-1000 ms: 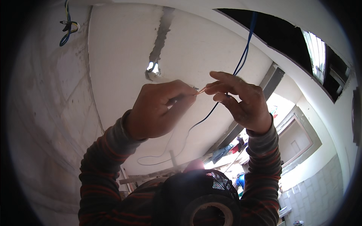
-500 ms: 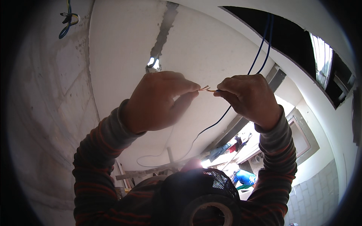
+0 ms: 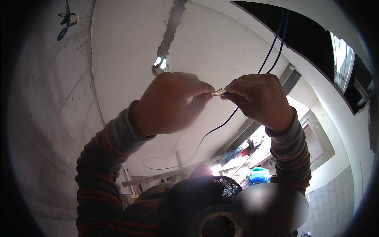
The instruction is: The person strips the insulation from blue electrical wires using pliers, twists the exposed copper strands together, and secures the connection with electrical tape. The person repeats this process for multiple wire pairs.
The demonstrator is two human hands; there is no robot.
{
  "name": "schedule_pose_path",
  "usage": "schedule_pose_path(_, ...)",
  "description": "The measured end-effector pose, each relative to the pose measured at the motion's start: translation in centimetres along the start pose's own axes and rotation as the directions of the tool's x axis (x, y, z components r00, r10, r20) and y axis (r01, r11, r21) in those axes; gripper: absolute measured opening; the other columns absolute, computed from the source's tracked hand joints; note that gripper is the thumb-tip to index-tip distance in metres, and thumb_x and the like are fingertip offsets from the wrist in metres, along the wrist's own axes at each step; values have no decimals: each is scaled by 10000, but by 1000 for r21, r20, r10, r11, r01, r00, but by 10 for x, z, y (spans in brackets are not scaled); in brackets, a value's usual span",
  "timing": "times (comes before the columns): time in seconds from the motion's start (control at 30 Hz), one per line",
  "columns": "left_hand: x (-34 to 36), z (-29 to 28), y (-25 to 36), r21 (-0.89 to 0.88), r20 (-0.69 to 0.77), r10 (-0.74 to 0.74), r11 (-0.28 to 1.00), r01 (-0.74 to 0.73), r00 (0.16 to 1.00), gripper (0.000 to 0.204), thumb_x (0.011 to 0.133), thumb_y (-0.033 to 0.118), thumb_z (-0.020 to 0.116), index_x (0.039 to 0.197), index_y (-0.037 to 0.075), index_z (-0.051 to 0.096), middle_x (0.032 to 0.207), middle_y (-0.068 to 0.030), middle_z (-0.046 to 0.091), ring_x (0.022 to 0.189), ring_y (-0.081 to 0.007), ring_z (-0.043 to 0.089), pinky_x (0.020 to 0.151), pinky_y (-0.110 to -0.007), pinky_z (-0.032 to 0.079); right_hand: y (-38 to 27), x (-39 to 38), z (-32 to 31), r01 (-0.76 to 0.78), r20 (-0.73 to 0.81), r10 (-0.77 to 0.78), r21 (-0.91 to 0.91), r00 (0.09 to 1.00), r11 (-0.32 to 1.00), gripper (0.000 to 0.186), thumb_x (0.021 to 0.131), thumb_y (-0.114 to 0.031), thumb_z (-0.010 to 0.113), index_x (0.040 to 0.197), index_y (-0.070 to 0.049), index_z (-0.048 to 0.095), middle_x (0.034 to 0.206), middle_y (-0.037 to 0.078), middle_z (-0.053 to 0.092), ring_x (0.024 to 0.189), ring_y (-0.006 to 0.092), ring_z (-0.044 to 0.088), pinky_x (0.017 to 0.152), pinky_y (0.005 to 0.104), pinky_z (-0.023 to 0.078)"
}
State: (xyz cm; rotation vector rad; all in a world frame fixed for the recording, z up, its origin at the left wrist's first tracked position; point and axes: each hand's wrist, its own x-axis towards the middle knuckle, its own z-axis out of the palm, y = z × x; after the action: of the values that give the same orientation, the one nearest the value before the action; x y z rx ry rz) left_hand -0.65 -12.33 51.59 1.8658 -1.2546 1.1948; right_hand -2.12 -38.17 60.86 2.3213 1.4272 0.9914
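Both of my hands are raised in front of the white ceiling, fingertips almost meeting. Between the thumb and forefinger of my left hand is a bare copper wire end. My right hand pinches a blue wire whose bared copper end points at the left fingertips. The two copper ends lie side by side or cross; whether they are twisted together I cannot tell. From behind my right hand a dark blue wire hangs in a long loop that thins out toward the lower left.
Two blue wires drop from a dark ceiling opening at upper right. Bundled wires hang at upper left. A hole with a light patch ends a grey patched strip. Below are a dark cap, a ring-shaped roll and a blurred oval.
My left hand has shifted slightly right and my right hand slightly left, bringing the copper ends from end to end into overlap. A blurred oval appears at the lower right.
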Motion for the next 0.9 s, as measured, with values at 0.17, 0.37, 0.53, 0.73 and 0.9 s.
schedule_pose_path(0.17, -1, 2, -2, -55, 0, -8, 998, 8, 1000, 156, 1015, 95, 755, 1104, -17, 818, 792, -133, 749, 610, -203, 663, 585, -350, 528, -1, 2, 6, -27, 14, 28, -14, 1000, 1000, 118, 927, -162, 889, 981, -70, 837, 793, 87, 790, 636, 215, 751, 591, 331, 594)
schedule_pose_path(0.37, -9, 11, 5, -339, -2, -272, 905, 255, 962, 168, 1059, 120, 736, 1082, -39, 785, 765, -48, 693, 649, -64, 558, 585, -267, 449, -2, 4, 15, 15, -84, -12, 32, 996, 999, 162, 898, -150, 919, 984, -47, 829, 799, 106, 791, 640, 228, 754, 596, 343, 601)
schedule_pose_path(0.53, -13, 20, 10, -491, -80, -463, 789, 369, 883, 195, 1099, 156, 709, 1123, -33, 746, 750, 13, 616, 660, -39, 477, 599, -253, 396, -9, 8, 27, -20, -221, 58, 169, 974, 985, 146, 908, -117, 920, 969, -27, 822, 815, 122, 798, 636, 205, 760, 583, 339, 598)
schedule_pose_path(0.73, -21, 22, 15, -641, -143, -548, 686, 345, 824, 174, 1105, 155, 663, 1102, 4, 750, 871, -37, 686, 774, -72, 602, 701, -283, 500, -24, 12, 37, -41, -450, 133, 208, 883, 977, 191, 896, -168, 938, 999, -44, 836, 943, 128, 757, 761, 237, 708, 673, 372, 569)
schedule_pose_path(0.9, 2, 25, 19, -550, -301, -260, 833, 55, 917, 101, 1059, 95, 708, 1126, 29, 744, 943, -67, 711, 884, -162, 673, 792, -322, 555, -52, -15, 58, -193, -632, 360, 319, 686, 928, 220, 805, -121, 916, 1021, -96, 877, 1042, 94, 670, 1028, 293, 585, 891, 414, 497)
